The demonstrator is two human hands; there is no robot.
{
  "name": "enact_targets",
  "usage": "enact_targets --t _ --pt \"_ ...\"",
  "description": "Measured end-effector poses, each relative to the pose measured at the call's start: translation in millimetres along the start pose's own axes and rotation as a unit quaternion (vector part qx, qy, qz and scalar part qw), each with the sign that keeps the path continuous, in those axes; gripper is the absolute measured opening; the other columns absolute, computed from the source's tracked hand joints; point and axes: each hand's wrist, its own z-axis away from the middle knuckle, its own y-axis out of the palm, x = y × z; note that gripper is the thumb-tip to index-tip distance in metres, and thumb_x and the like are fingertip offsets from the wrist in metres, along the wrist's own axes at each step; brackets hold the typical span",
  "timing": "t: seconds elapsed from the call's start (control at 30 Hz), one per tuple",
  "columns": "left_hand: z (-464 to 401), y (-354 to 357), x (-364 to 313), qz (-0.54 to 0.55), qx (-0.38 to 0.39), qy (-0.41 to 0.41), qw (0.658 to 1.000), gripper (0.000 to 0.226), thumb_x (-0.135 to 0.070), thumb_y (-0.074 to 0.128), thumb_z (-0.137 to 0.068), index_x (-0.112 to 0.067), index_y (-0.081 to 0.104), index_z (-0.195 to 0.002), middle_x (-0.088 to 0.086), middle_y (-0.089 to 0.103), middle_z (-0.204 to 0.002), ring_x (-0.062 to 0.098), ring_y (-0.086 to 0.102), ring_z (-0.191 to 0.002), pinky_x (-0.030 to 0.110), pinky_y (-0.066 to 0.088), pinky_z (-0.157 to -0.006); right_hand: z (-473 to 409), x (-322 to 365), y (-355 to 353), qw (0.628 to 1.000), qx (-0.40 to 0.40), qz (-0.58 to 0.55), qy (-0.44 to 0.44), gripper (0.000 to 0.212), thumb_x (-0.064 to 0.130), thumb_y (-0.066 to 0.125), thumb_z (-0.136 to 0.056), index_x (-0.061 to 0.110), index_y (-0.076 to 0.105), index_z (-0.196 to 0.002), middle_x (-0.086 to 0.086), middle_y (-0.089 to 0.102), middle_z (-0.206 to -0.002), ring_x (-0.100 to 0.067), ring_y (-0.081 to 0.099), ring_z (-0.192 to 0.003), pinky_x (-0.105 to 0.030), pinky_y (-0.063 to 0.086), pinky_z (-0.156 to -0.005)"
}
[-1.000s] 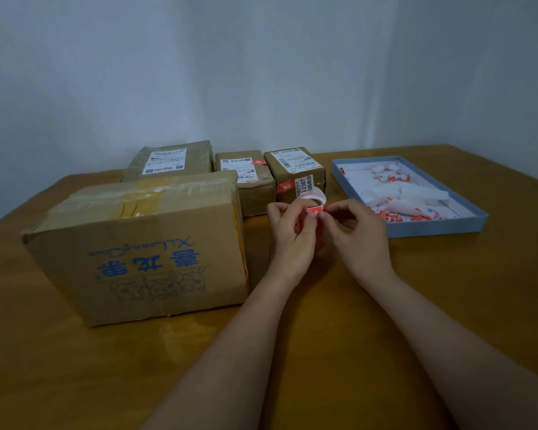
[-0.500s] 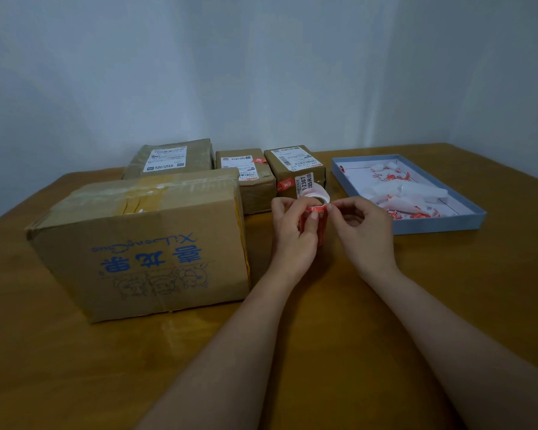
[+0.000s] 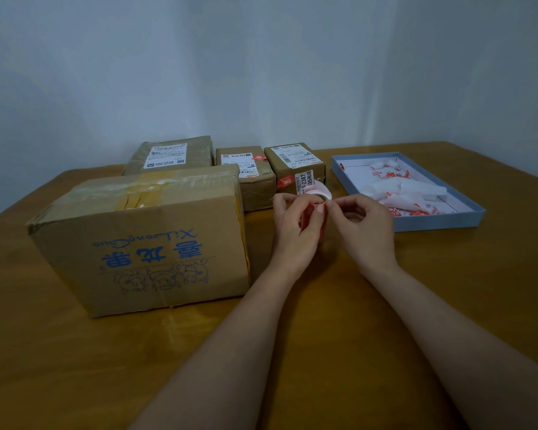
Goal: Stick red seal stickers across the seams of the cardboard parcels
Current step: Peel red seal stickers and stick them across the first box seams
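red seal stickers are on the roll i'm holding above the wooden table, just in front of the small parcels. my left hand is wrapped around the roll, fingers curled on it. my right hand pinches the end of a sticker at the top edge of the roll between thumb and forefinger, with a curl of white backing paper standing up behind it. i judge i'm peeling the next sticker free; whether it has lifted clear of the backing i cannot tell from here.

as for progress: the right small parcel at the back has a red sticker across its front edge, and the middle small parcel shows a red sticker on its top. so those two look done, at least on one seam each. the flat parcel at the back left shows no red that i can see, and the big cardboard box close at my left has only yellowish tape over its top seam, no red seal. i'd say about half is left.

the blue tray to my right holds used white backing scraps with red bits, well apart from the parcels. the big box sits just beside my left hand, so it looks the handiest next target.
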Motion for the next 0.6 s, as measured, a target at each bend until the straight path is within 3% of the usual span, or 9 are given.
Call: enact_targets --t 0.13,0.33,0.6 --pt "-0.9 1.3 2.5 -0.012 -0.001 0.008 1.0 0.007 -0.023 0.059 -0.094 -0.03 0.061 -0.095 -0.004 0.036 -0.111 -0.007 0.039 -0.104 0.022 0.045 -0.093 -0.3 1.5 0.5 1.0 0.001 0.003 0.011 0.006 0.018 0.066 -0.087 0.024 0.066 -0.089 0.018 0.061 -0.078 0.01 0.059 -0.075 -0.003 0.045 -0.066" --pt "-1.2 1.5 3.2 -0.023 0.006 0.014 1.0 0.009 -0.024 0.058 -0.095 -0.033 0.059 -0.095 -0.004 0.035 -0.111 -0.01 0.037 -0.104 0.015 0.041 -0.09 -1.7 1.6 -0.5 1.0 0.0 0.01 0.022 0.005 0.017 0.065 -0.088 0.021 0.067 -0.09 0.017 0.062 -0.078 0.002 0.061 -0.076 -0.003 0.047 -0.065" --pt "-2.1 3.0 5.8 -0.015 -0.004 0.007 1.0 0.008 -0.025 0.056 -0.096 -0.033 0.057 -0.098 -0.003 0.035 -0.11 -0.008 0.038 -0.103 0.028 0.046 -0.095 -3.2 0.6 0.1 0.999 -0.01 -0.007 0.052 0.002 0.017 0.067 -0.086 0.017 0.068 -0.086 0.01 0.065 -0.078 0.001 0.062 -0.074 -0.006 0.048 -0.064"
